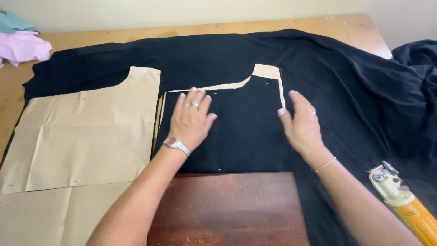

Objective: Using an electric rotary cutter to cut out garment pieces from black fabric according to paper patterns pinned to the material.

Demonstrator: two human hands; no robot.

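Two hands, the left hand (191, 119) and the right hand (301, 124), lie on one black fabric (236, 132). Two brown paper pattern pieces (86, 132) sit beside one dark wooden board (227, 209). One yellow cutting tool (403, 200) and one pink cloth (22, 45) complete the count.

wooden table (346, 28) — black fabric (346, 91), paper pattern (82, 136)

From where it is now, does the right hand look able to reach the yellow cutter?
Probably yes. The right hand rests on the black fabric, and the cutter lies uncovered just outside that forearm, with nothing between them.
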